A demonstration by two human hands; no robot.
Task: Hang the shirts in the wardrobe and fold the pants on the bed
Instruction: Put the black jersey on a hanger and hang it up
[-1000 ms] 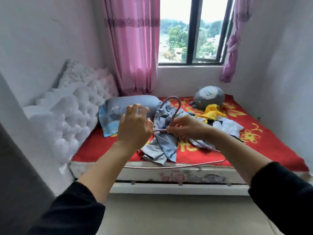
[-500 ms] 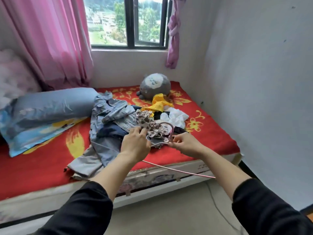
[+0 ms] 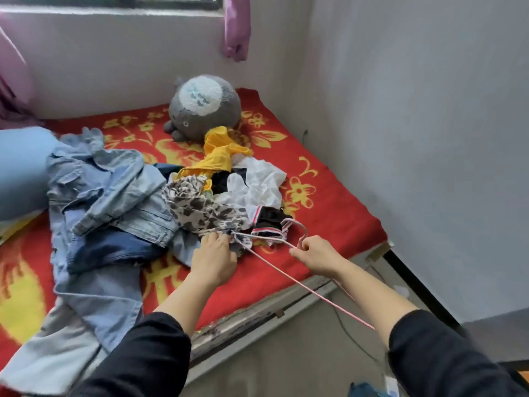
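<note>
My right hand [image 3: 315, 253] pinches the pink wire hanger [image 3: 329, 300] at its neck, just under the hook, thumb and curled fingers closed round the wire. The long bar slants off toward five o'clock, out past the edge of the bed [image 3: 337, 224]. My left hand [image 3: 213, 259] lies on the near hem of the printed shirt [image 3: 200, 207], back of the hand up. Whether its fingertips have hold of the cloth or only rest on it, I cannot tell.

That shirt sits mid-pile. The denim shirt [image 3: 108, 181] is heaped at its nine o'clock, the jeans [image 3: 94, 296] trail off the bed at seven, and a yellow garment [image 3: 220, 156] and a white garment [image 3: 257, 181] are bunched at one o'clock, below the plush toy [image 3: 203, 107].

I judge the printed shirt to be thin, limp and very light (it will sag wherever it isn't held). So I'd take it at the collar or a shoulder seam, not the hem, and feed the hanger's end into the neck opening. The wire looks springy and slim, so the neck is the steadiest place to grip. The denim looks heavier and stiffer.
</note>
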